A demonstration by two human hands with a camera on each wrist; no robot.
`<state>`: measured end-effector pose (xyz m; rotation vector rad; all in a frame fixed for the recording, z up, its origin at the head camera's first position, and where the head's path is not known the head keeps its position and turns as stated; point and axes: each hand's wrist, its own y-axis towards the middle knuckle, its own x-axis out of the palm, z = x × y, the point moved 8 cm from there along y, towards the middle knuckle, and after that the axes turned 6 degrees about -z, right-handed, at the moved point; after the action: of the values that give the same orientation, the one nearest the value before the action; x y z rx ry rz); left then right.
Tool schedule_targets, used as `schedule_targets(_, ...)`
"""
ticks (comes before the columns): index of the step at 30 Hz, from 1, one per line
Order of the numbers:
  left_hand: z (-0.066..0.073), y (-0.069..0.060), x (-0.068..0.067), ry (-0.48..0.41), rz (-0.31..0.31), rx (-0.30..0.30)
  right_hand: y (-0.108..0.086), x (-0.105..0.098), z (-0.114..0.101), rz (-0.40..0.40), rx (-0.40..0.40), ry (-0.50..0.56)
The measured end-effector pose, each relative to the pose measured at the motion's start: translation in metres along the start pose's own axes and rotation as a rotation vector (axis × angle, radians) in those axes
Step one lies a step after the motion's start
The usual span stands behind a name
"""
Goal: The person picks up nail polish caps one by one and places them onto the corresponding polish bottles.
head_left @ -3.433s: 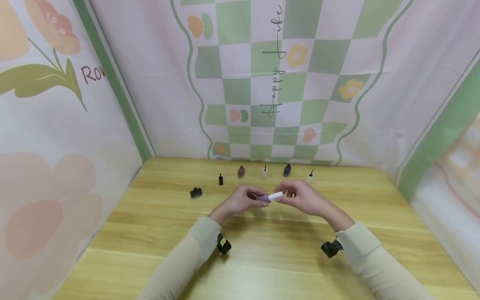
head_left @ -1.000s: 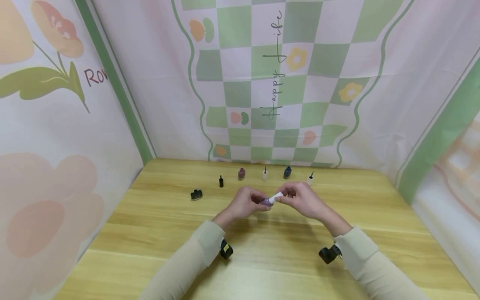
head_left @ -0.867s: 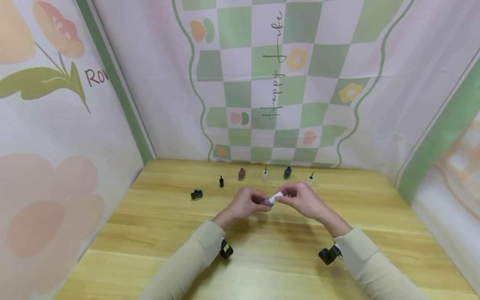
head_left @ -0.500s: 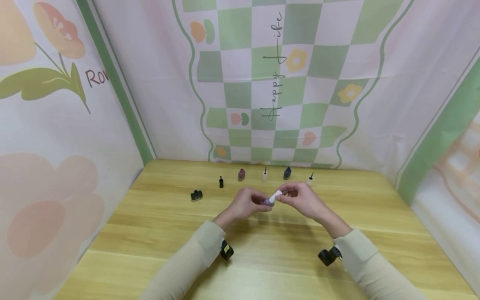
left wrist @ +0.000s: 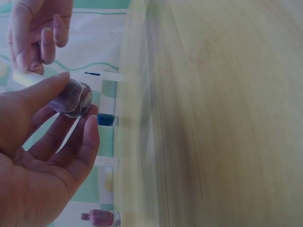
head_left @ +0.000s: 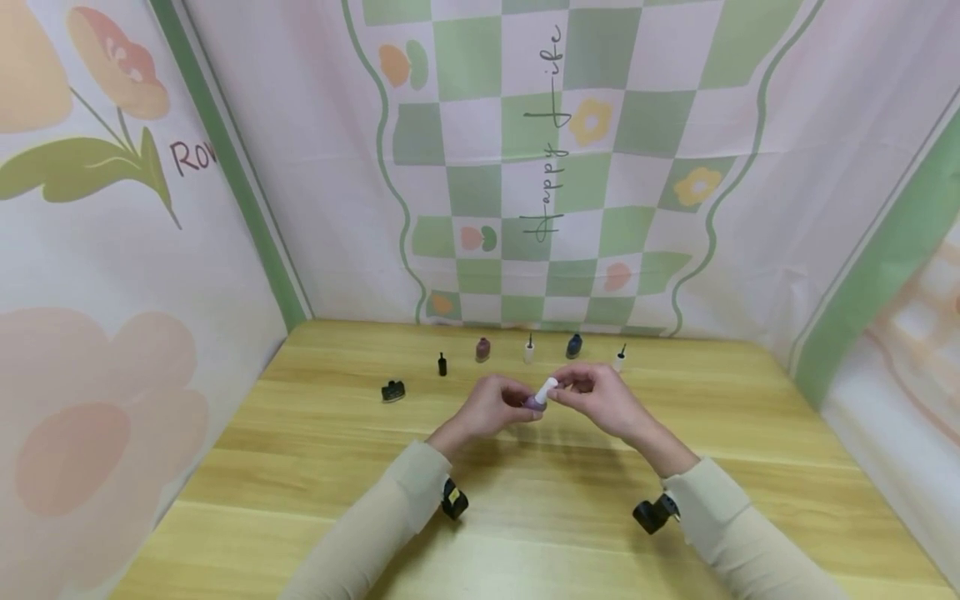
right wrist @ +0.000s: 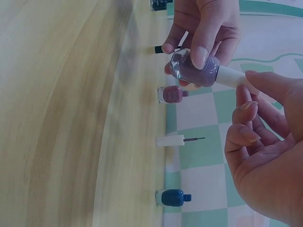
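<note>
My left hand [head_left: 486, 406] grips a small glass nail polish bottle [right wrist: 196, 70] filled with purple polish, thumb on one side and fingers on the other. The bottle's white cap [right wrist: 230, 76] sits against its neck, and my right hand [head_left: 606, 400] pinches that cap between thumb and forefinger. Bottle and cap are held tilted above the table, cap end up and to the right in the head view. The right hand's other fingers are loosely bent in the right wrist view. Any brush under the cap is hidden.
Along the back of the wooden table [head_left: 300, 467] stand a black polish bottle [head_left: 392, 391], a black brush cap [head_left: 442, 365], an uncapped mauve bottle [head_left: 483, 350], a white brush cap [head_left: 529, 352], an uncapped blue bottle [head_left: 574, 347] and another white brush cap [head_left: 620, 362]. Behind hangs a patterned cloth [head_left: 525, 275].
The purple bottle and its white cap have tipped from nearly level to more upright. My right hand has turned slightly and shifted a little left; both hands keep their hold.
</note>
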<state>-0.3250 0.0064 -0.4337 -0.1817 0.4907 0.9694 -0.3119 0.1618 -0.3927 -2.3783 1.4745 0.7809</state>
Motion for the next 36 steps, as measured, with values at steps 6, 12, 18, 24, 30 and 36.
schedule_targets(6, -0.002, 0.0002, 0.0005, 0.0, 0.005, -0.003, 0.0008, 0.0014, 0.0001, 0.016, -0.006, 0.008)
schedule_targets(12, -0.0035, 0.001, 0.0004, -0.027, 0.012, -0.016, 0.0013, 0.0007, -0.0003, 0.036, 0.006, 0.003)
schedule_targets(18, -0.0041, 0.0016, 0.0007, -0.042, 0.016, -0.011, 0.0015, -0.001, -0.0012, 0.049, 0.005, -0.002)
schedule_targets(24, -0.0047, 0.0035, 0.003, -0.056, 0.021, 0.011, 0.0003, -0.0012, 0.0002, 0.054, 0.018, -0.003)
schedule_targets(30, -0.0038, 0.006, 0.0059, -0.066, 0.007, 0.029, 0.0006, -0.0014, 0.0033, 0.061, 0.03, 0.01)
schedule_targets(36, -0.0041, 0.008, 0.008, -0.06, 0.005, 0.018, 0.0007, -0.0025, 0.0038, 0.062, 0.003, 0.01)
